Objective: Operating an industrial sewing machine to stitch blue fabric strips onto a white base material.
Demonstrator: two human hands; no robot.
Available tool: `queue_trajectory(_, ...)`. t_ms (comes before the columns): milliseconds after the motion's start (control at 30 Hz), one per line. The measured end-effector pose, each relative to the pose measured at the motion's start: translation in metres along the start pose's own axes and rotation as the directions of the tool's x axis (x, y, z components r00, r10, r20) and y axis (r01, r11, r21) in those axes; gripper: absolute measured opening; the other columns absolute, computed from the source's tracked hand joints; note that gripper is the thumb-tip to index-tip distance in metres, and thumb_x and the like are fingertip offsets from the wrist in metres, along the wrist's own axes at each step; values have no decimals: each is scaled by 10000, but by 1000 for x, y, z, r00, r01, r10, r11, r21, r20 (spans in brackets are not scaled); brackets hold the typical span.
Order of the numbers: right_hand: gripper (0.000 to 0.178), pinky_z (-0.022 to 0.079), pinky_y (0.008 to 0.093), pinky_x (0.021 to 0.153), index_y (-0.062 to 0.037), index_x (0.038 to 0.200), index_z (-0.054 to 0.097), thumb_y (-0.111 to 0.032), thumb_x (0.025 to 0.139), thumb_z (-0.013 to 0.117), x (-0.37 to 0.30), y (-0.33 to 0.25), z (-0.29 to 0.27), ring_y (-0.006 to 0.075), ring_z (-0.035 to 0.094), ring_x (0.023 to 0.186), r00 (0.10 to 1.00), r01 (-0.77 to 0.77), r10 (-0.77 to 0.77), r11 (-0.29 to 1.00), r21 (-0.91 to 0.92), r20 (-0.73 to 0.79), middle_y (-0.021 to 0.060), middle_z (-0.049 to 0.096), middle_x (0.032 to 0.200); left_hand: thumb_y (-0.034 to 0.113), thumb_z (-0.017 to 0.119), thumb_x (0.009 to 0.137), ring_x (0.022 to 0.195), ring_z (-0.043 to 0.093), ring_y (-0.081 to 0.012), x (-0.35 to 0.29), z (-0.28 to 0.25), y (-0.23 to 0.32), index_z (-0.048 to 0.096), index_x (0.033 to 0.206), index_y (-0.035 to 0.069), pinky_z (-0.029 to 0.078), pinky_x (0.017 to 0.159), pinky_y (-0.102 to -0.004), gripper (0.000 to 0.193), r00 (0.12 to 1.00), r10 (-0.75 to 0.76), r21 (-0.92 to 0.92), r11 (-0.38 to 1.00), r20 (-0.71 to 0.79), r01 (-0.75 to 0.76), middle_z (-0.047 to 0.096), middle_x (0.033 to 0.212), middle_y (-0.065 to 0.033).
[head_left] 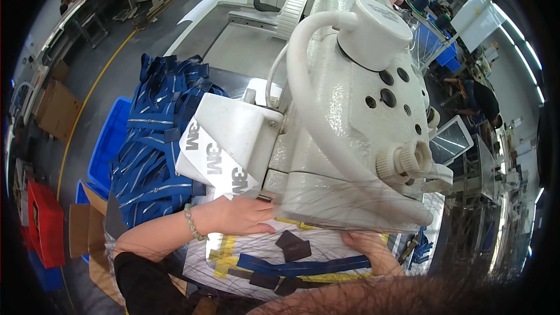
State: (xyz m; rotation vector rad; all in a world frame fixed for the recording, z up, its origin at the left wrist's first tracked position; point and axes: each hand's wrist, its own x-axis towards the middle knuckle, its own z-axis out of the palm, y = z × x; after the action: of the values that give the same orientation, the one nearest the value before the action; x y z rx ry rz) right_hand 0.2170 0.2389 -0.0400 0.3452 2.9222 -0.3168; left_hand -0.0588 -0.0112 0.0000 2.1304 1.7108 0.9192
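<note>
In front of me stands a large white industrial sewing machine [344,116]. My left hand [242,216] lies with fingers stretched out at the lower edge of its head, fingertips partly hidden. On the right, my right hand [364,245] reaches under the same edge; its thumb side shows, the other fingers are hidden. Between and below the hands, a blue zipper [303,265] rests across the white work surface [201,265]. Small dark fabric squares [294,246] lie beside it, and yellow tape [224,259] is stuck nearby.
A big heap of blue zippers [154,146] lies left of the machine, beside a blue bin [108,146]. An open cardboard box [87,230] and a red bin [45,221] stand further left. A screen [452,140] and another person [483,102] are at the right.
</note>
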Motion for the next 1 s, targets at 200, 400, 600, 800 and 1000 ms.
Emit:
queue_trajectory(200, 326, 484, 432, 889, -88, 1100, 668, -267, 832, 620, 2, -5, -9, 324, 624, 1006, 972, 125, -106, 989, 78, -212, 124, 673, 1067, 460, 487, 956, 917, 648, -243, -2, 7, -1, 481, 1310, 66, 552, 600, -368, 530, 985, -120, 130, 986, 120, 104, 601, 1118, -70)
queue_trajectory(400, 309, 485, 414, 893, -92, 1115, 663, -275, 875, 595, 2, -5, -6, 321, 632, 980, 986, 59, -33, 986, 153, -164, 122, 676, 1058, 479, 425, 977, 1054, 617, -244, -2, 4, -1, 437, 1367, 103, 549, 721, -365, 542, 986, -113, 184, 979, 119, 90, 603, 1216, -73)
queue_trajectory(600, 258, 498, 406, 854, -88, 1050, 681, -246, 861, 603, -3, 0, 1, 321, 635, 959, 999, 34, -30, 992, 120, -33, 125, 682, 1025, 445, 421, 986, 1055, 611, -260, 0, 8, -7, 425, 1365, 83, 529, 782, -363, 523, 992, -55, 61, 997, 115, 49, 594, 1241, -89)
queue_trajectory(800, 219, 516, 400, 823, -110, 1017, 697, -214, 842, 618, -7, 2, 6, 311, 649, 924, 993, 43, -27, 989, 143, -113, 111, 687, 1007, 419, 438, 983, 1004, 621, -260, -2, 7, -9, 445, 1333, 57, 535, 720, -354, 504, 979, -75, -38, 996, 188, 84, 593, 1216, -99)
queue_trajectory(1000, 254, 534, 378, 835, -186, 1086, 695, -177, 841, 624, 0, -3, 3, 285, 667, 921, 973, 115, -108, 993, 26, -204, 80, 696, 1023, 418, 456, 976, 1085, 593, -258, -1, 11, -10, 460, 1332, 50, 523, 803, -349, 513, 998, -33, -408, 913, -62, 5, 581, 1247, -105)
